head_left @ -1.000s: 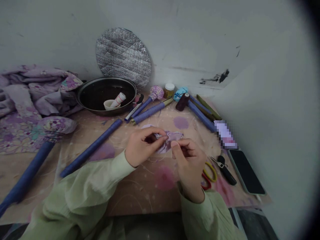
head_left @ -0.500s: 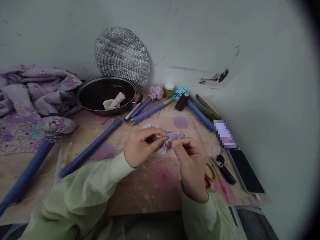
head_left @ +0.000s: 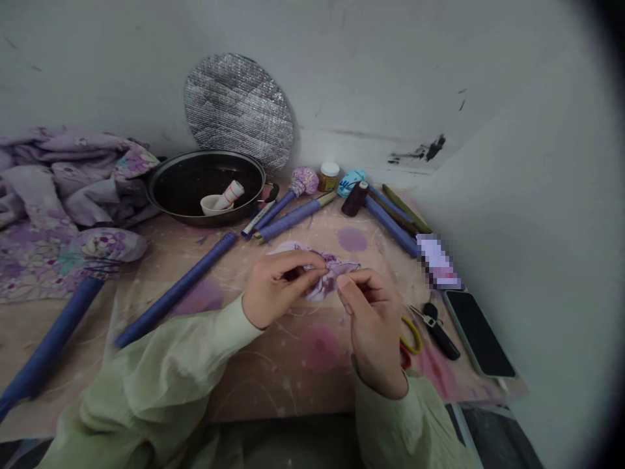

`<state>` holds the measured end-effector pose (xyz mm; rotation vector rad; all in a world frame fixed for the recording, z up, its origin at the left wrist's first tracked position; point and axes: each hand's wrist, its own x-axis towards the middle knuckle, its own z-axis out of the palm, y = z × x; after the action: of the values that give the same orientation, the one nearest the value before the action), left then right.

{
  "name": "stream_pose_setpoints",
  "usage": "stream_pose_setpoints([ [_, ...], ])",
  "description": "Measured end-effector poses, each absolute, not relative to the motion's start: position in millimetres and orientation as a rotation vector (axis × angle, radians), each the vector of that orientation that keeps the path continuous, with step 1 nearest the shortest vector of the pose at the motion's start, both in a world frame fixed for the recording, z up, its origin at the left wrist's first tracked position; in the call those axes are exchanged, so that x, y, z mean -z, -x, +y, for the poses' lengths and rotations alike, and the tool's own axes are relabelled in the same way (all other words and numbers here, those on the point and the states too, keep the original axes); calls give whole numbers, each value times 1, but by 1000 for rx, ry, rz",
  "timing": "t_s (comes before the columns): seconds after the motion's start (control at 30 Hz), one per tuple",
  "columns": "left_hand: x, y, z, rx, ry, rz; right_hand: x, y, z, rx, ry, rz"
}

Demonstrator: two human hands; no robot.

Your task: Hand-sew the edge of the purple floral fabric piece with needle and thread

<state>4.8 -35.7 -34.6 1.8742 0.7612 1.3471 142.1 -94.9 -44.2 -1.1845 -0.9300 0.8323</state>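
Observation:
A small piece of purple patterned cloth [head_left: 323,284] hangs gathered between my hands, just above the table. My left hand [head_left: 280,283] pinches its left part between thumb and fingers. On the other side, my right hand [head_left: 374,316] pinches its right edge with thumb and forefinger. Whether a needle or thread is between the fingertips is too small to tell. Behind the cloth, a pale purple piece [head_left: 288,247] lies partly hidden by my left hand. Scissors with yellow and red handles [head_left: 414,336] lie beside my right wrist, partly covered.
Along the back stand a black pan [head_left: 205,185] holding a small cup, a jar [head_left: 329,176] and a dark thread spool [head_left: 355,198]. Blue-wrapped sticks [head_left: 178,290] and floral cloth [head_left: 29,260] lie left. Keys [head_left: 432,320] and a phone [head_left: 481,333] are at right.

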Motion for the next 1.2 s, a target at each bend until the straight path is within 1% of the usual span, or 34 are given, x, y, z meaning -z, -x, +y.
stream_pose_setpoints([
  [0.77, 34, -2, -42, -1441, -2104, 723, 47, -135, -99, -831, 1148, -935],
  [0.93, 32, -3, -44, -1462, -2059, 745, 46, -129, -100, -826, 1126, -920],
  [1.2, 31, -4, -45, -1409, -1983, 803, 35, -137, -102, -734, 1234, -1029],
])
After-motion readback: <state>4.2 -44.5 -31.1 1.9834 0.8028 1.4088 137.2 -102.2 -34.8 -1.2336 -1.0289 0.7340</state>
